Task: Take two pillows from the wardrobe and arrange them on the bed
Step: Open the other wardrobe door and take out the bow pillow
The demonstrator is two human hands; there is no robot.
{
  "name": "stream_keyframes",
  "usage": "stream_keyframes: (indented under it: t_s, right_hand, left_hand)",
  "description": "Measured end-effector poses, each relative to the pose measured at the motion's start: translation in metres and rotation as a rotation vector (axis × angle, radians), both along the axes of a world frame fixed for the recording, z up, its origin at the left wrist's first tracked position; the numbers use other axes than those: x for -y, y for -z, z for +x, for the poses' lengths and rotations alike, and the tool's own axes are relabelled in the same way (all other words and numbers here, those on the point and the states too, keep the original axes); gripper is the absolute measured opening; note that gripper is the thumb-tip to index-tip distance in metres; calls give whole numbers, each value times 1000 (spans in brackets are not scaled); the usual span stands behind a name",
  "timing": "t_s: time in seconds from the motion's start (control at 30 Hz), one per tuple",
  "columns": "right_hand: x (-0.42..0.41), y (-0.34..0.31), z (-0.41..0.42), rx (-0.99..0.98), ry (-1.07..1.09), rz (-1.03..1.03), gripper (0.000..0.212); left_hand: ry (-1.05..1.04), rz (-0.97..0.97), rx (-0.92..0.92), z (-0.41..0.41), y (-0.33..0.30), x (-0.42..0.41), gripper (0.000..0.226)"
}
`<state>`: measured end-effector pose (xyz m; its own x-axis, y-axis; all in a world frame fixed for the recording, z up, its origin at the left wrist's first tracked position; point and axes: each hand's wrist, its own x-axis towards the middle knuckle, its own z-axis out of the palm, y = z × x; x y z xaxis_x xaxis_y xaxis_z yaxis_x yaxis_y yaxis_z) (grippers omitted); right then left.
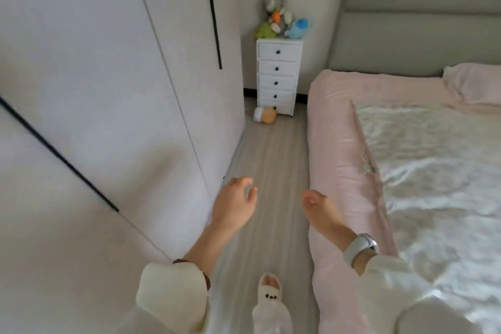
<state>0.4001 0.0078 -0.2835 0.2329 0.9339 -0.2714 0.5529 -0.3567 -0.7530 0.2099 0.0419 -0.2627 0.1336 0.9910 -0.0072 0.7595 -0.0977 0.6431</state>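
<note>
The white wardrobe [108,89] fills the left side, its doors shut, with thin black handle strips. To the right stands the bed [333,127] with a pink sheet, a pale shiny cover and a grey headboard. One pink pillow [477,84] lies at the bed's head on the far right. My left hand [234,205] hovers over the floor beside the wardrobe's lower corner, fingers apart, holding nothing. My right hand [320,209], a watch on its wrist, hangs by the bed's edge, fingers loosely curled and empty.
A narrow strip of grey wood floor [273,165] runs between wardrobe and bed. At its far end stands a white chest of drawers [278,76] with plush toys [282,16] on top and a round toy [265,115] on the floor. My slipper [271,290] shows below.
</note>
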Motion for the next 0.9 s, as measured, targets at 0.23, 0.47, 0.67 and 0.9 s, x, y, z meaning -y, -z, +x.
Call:
stream_keyframes:
  t_s: [0.23,0.47,0.67,0.9]
  right_hand:
    - [-192,-12,63,-3,104,58,26]
    - [-385,-38,93,-17,75,103,29]
    - [-575,-49,97,-33,0,216,24]
    - [-777,-109,53,21,-332,565,31]
  left_hand:
    - [131,28,4,76,-19,-229,28]
    - [111,129,24,108,-54,-414,26]
    - [-156,331,-1,106,-82,-593,30]
    - [-599,581,89,83,-112,-737,33]
